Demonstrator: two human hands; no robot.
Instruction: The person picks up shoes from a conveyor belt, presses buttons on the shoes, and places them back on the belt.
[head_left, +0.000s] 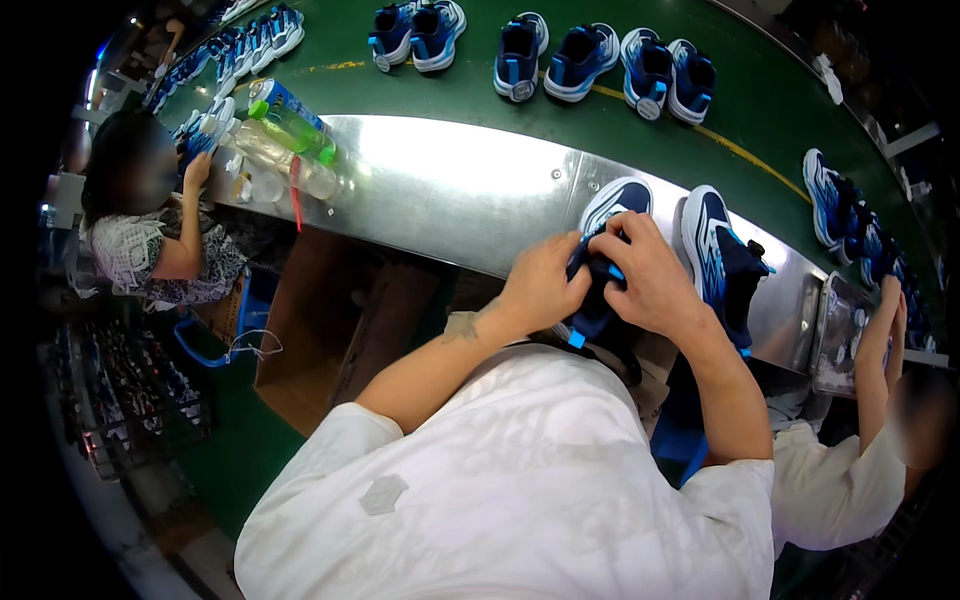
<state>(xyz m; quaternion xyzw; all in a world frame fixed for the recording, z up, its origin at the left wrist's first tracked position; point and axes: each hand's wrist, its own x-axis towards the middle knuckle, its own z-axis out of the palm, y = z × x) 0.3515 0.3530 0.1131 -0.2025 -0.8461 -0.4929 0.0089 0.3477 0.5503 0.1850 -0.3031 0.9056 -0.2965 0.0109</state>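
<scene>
Gripping right of centre in the frame, our left hand (543,284) and right hand (648,275) have their fingers curled narrow on the blue sneaker (618,200), around its opening; which bit they pinch, we can't tell. Probably light, soft upper, stiffer sole, so we'd hold heel or midsole. Just right stands a matching sneaker (708,240). Around us: co-worker (130,245) upper left, bottles (290,130), shiny, likely slick metal desk (450,180), another co-worker (840,490) lower right.
</scene>
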